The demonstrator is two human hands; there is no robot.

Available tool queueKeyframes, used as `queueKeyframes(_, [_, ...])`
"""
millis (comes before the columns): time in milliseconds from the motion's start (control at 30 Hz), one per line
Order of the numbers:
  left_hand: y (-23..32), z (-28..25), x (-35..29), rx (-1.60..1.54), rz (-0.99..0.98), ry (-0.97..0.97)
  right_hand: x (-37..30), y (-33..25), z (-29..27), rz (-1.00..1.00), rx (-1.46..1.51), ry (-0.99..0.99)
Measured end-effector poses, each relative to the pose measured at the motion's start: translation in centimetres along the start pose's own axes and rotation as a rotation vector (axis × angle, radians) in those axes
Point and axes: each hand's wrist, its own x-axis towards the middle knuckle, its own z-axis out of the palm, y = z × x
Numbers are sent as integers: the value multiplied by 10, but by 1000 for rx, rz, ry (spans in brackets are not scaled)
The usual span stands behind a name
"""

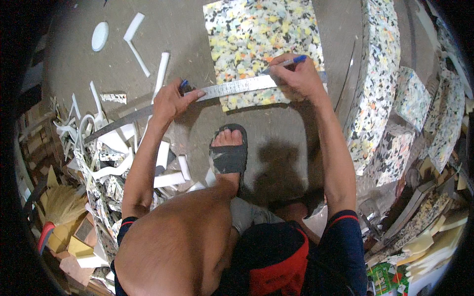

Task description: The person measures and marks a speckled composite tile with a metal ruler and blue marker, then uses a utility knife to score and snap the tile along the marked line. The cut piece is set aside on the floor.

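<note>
A multicoloured speckled foam sheet lies flat on the floor in front of me. Across its near part runs a long metal ruler, reaching out past the sheet's left edge. My left hand is closed on the ruler left of the sheet, thumb on top. A small blue object, too small to name, sticks out by its fingers. Over the sheet's right side, my right hand grips a pen with a blue end; its tip points down-left, close to the ruler's far edge.
White foam offcuts heap up at the left, beside a straw broom. More white strips lie on the floor beyond. Thick speckled foam blocks stand along the right. My sandalled foot is just below the sheet.
</note>
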Motion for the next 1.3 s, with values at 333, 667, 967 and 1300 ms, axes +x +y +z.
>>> queueKeyframes(333, [23,-41,-13,24,100,-93,-43,2,-6,-158,-11,282])
queueKeyframes(667, [74,-110,-17,119,687,214,-130,-48,45,-533,-339,257])
queueKeyframes(967, [79,-41,13,-649,-35,363,-141,13,83,-355,-188,621])
queueKeyframes(1300, [83,48,37,-689,31,305,-157,16,87,192,-92,555])
